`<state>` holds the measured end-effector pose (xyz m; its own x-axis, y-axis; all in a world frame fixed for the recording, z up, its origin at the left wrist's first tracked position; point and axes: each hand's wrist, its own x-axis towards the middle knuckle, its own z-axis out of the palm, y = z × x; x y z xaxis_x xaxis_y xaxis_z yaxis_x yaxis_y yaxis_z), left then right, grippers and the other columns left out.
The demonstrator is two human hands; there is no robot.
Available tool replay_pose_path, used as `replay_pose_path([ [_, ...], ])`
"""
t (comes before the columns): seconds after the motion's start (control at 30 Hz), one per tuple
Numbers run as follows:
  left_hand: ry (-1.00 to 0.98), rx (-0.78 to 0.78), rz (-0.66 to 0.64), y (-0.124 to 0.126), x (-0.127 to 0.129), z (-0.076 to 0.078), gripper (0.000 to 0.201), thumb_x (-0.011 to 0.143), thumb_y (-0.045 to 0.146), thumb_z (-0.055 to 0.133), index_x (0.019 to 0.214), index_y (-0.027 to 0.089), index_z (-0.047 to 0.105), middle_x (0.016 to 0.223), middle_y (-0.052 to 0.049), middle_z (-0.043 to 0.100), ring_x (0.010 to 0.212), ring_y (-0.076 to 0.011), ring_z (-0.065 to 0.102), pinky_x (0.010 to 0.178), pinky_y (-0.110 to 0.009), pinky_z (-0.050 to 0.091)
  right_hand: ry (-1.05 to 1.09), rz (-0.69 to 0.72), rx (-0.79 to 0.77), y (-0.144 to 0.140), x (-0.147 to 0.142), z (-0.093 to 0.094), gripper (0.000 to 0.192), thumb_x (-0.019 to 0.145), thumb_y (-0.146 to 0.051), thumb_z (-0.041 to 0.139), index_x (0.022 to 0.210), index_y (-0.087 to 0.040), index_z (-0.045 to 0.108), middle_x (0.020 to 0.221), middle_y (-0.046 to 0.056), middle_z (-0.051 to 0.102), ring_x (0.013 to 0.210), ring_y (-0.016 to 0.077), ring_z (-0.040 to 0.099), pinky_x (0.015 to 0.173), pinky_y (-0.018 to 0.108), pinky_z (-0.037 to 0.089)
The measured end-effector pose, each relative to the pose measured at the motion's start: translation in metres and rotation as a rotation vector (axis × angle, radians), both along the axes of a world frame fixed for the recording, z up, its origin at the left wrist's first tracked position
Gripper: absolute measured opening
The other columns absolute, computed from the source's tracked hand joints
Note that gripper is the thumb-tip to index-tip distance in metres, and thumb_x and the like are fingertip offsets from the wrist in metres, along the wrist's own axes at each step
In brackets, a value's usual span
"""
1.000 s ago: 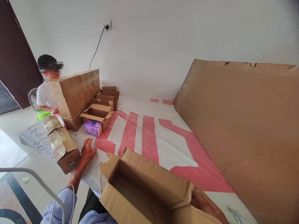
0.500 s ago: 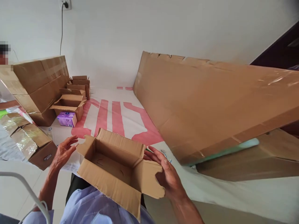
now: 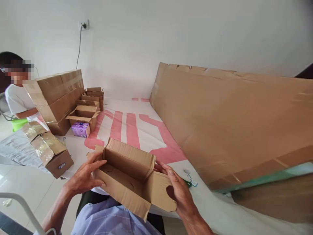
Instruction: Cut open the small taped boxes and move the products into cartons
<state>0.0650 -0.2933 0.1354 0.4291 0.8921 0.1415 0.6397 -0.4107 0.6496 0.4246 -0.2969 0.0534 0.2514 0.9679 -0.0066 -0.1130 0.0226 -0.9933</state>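
An open cardboard box (image 3: pixel 127 174) with its flaps spread sits in front of my lap, at the near edge of the covered table. No item shows inside it. My left hand (image 3: pixel 84 176) grips its left end, the fingers over the left flap and the thumb against the near side. At the right end my right hand (image 3: pixel 182 191) holds the box, fingers behind the far corner and palm by the right flap. A purple printed carton (image 3: pixel 80 130) stands farther off at the left, next to an open small cardboard box (image 3: pixel 84 114).
Large taped boxes (image 3: pixel 56 98) are stacked at the left, with more open boxes beside them. Taped boxes (image 3: pixel 52 151) lie nearer. A tall cardboard panel (image 3: pixel 225 120) rises at the right. A co-worker (image 3: pixel 19 98) is at the far left, near a green tub (image 3: pixel 19 124).
My left hand has moved right from beside the box onto its left end. The right hand stays at the right end. The view has turned left, bringing more of the co-worker into sight.
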Motion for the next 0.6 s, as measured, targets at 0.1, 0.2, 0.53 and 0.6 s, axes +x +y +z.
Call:
replay_pose_path([
  [0.1, 0.154, 0.076, 0.05, 0.005, -0.001, -0.002, 0.042, 0.088, 0.029, 0.084, 0.13, 0.033, 0.08, 0.175, -0.007, 0.045, 0.147, -0.0383, 0.06, 0.121, -0.055, 0.052, 0.047, 0.051, -0.036, 0.012, -0.011, 0.003, 0.078, 0.081, -0.086, 0.07, 0.127, -0.025, 0.079, 0.133, 0.018, 0.08, 0.121, 0.0384, 0.076, 0.099, 0.048, 0.064],
  [0.2, 0.32, 0.15, 0.129, 0.012, -0.006, 0.001, 0.02, 0.089, 0.021, 0.08, 0.107, 0.03, 0.082, 0.169, -0.005, 0.054, 0.13, -0.0362, 0.072, 0.11, -0.051, 0.06, 0.052, 0.132, -0.024, 0.025, -0.028, 0.009, 0.077, 0.083, -0.085, 0.069, 0.131, -0.025, 0.078, 0.136, 0.017, 0.078, 0.122, 0.0365, 0.075, 0.099, 0.047, 0.064],
  [0.53, 0.618, 0.251, 0.301, 0.052, -0.053, 0.05, 0.01, 0.09, 0.023, 0.073, 0.097, 0.028, 0.076, 0.143, -0.007, 0.071, 0.121, -0.0329, 0.071, 0.096, -0.043, 0.059, 0.048, 0.444, 0.106, 0.094, -0.102, 0.017, 0.088, 0.083, -0.088, 0.066, 0.142, -0.023, 0.068, 0.093, 0.008, 0.077, 0.091, 0.0286, 0.074, 0.084, 0.041, 0.062],
  [0.6, 0.703, 0.254, 0.346, 0.063, -0.066, 0.062, 0.009, 0.09, 0.023, 0.072, 0.097, 0.027, 0.076, 0.132, -0.009, 0.074, 0.115, -0.0324, 0.071, 0.097, -0.043, 0.058, 0.051, 0.484, 0.111, 0.114, -0.122, 0.021, 0.088, 0.084, -0.087, 0.066, 0.143, -0.022, 0.066, 0.085, 0.004, 0.072, 0.08, 0.0248, 0.069, 0.08, 0.039, 0.061],
])
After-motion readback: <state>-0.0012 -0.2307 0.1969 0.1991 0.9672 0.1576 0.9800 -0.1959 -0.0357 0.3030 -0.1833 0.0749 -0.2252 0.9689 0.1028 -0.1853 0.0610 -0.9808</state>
